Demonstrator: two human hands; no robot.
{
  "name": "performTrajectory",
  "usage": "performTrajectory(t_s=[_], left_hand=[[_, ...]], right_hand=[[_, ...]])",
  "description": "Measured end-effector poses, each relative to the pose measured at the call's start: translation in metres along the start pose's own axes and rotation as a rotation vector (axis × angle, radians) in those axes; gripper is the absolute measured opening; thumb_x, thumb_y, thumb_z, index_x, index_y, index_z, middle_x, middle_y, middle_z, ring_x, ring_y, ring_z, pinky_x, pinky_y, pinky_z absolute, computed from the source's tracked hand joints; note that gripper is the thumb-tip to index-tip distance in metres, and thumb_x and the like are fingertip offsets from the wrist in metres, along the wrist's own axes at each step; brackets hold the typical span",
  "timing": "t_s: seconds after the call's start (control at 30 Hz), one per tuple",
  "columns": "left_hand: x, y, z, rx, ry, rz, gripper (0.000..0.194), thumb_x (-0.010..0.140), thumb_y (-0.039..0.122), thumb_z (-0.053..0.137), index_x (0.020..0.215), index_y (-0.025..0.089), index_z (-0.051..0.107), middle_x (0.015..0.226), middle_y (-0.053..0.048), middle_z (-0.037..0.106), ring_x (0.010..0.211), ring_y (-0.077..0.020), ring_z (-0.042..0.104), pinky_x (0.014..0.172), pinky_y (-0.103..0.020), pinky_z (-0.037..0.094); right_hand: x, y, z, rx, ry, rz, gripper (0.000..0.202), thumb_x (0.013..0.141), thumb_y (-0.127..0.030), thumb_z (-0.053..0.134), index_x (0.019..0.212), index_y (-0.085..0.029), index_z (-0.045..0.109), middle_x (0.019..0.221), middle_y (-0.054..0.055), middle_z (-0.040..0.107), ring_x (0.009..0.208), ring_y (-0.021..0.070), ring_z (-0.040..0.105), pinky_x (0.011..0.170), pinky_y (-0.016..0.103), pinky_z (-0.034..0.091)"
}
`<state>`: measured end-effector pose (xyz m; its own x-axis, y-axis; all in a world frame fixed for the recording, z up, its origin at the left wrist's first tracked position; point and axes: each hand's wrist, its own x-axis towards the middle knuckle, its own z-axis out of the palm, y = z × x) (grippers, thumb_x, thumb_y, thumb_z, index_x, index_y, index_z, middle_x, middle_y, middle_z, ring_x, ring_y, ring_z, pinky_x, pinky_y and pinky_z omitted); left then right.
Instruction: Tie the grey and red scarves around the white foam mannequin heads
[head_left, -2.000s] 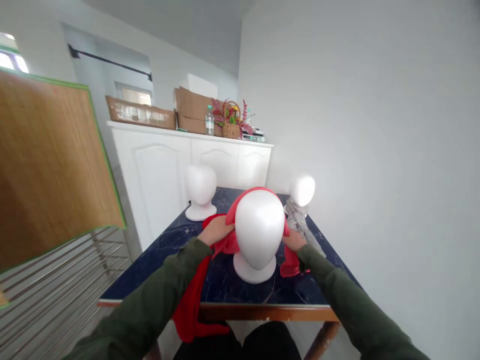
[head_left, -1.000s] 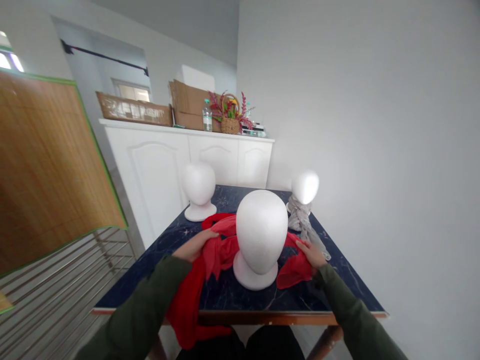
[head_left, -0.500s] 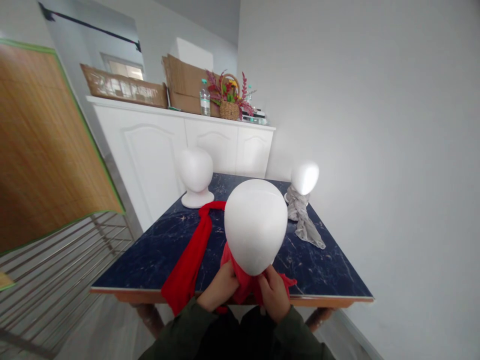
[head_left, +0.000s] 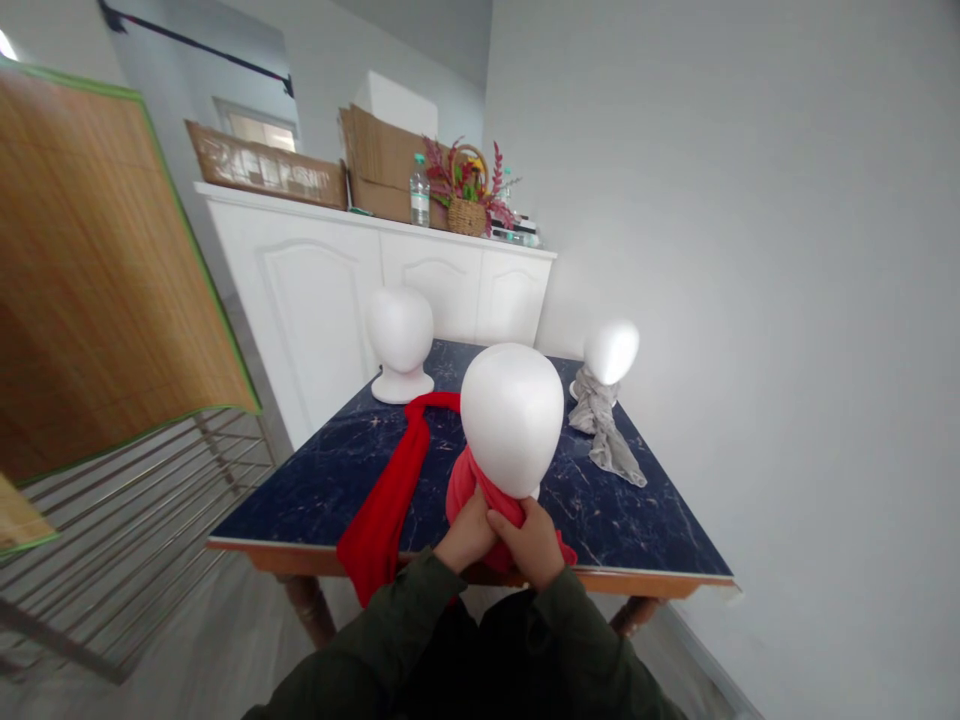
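A white mannequin head (head_left: 512,415) stands near the table's front edge, with a coral-pink scarf (head_left: 461,484) around its neck. Below its chin my left hand (head_left: 471,532) is closed on the scarf. My right hand (head_left: 531,540) grips the scarf too, its thumb touching or close to my left hand. A bright red scarf (head_left: 386,500) lies to the left, one end hanging over the front edge. Behind it is a bare mannequin head (head_left: 401,330) on its base. At the back right, a third head (head_left: 611,351) has a grey scarf (head_left: 600,420) around its neck.
The dark blue marbled table (head_left: 300,500) has a wooden edge. A metal rack (head_left: 150,500) with a bamboo mat (head_left: 97,280) stands at the left. Behind, a white cabinet (head_left: 315,300) carries cardboard boxes, a bottle (head_left: 420,192) and a flower basket (head_left: 466,217). A wall rises at the right.
Both hands have come closer together and moved up slightly, drawing the pink scarf around the front of the neck. The near head appears smaller and more upright, and the view has shifted a little.
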<state>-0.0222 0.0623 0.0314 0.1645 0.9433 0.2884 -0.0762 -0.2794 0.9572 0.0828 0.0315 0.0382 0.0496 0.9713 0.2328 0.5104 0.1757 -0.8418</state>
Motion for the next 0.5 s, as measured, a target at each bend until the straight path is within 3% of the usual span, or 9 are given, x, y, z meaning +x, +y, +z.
performTrajectory(t_s=[0.1,0.17,0.27,0.37,0.5], left_hand=[[0.0,-0.014,0.005,-0.215,0.07,-0.122,0.051,0.054,0.008,0.064,0.104,0.017,0.055,0.107,-0.006,0.063,0.105,-0.024,0.055,0.099,-0.038,0.036],[0.002,-0.019,0.003,-0.28,0.04,-0.225,0.043,0.053,0.006,0.063,0.095,0.015,0.055,0.089,-0.005,0.067,0.089,-0.0217,0.061,0.087,-0.036,0.046],[0.008,-0.017,-0.01,-0.366,-0.028,-0.369,0.026,0.058,0.009,0.057,0.083,0.015,0.054,0.068,-0.002,0.064,0.069,-0.0175,0.063,0.069,-0.031,0.051],[0.015,-0.007,-0.03,-0.428,-0.142,-0.479,0.015,0.064,0.014,0.051,0.078,0.013,0.057,0.068,-0.004,0.063,0.07,-0.0182,0.064,0.068,-0.031,0.052],[0.016,0.003,-0.049,-0.425,-0.255,-0.572,0.015,0.069,0.017,0.052,0.079,0.011,0.061,0.074,-0.007,0.066,0.078,-0.0199,0.065,0.075,-0.033,0.051]], right_hand=[[0.006,0.005,-0.002,-0.106,0.073,-0.056,0.028,0.074,-0.029,0.056,0.094,-0.013,0.066,0.092,0.011,0.063,0.09,0.0236,0.059,0.083,0.033,0.044],[0.008,0.011,-0.006,-0.222,0.112,-0.099,0.023,0.072,-0.024,0.055,0.089,-0.014,0.066,0.091,0.011,0.061,0.091,0.0234,0.057,0.084,0.033,0.043],[0.011,0.022,-0.015,-0.383,0.06,-0.084,0.016,0.072,-0.02,0.051,0.08,-0.015,0.064,0.079,0.007,0.06,0.078,0.0196,0.056,0.074,0.029,0.043],[0.015,0.032,-0.021,-0.441,0.006,-0.05,0.012,0.073,-0.021,0.05,0.074,-0.016,0.061,0.071,0.005,0.06,0.069,0.0172,0.055,0.066,0.027,0.04],[0.022,0.038,-0.022,-0.488,0.005,-0.039,0.014,0.073,-0.023,0.053,0.082,-0.016,0.061,0.085,0.008,0.063,0.081,0.0196,0.056,0.071,0.028,0.039]])
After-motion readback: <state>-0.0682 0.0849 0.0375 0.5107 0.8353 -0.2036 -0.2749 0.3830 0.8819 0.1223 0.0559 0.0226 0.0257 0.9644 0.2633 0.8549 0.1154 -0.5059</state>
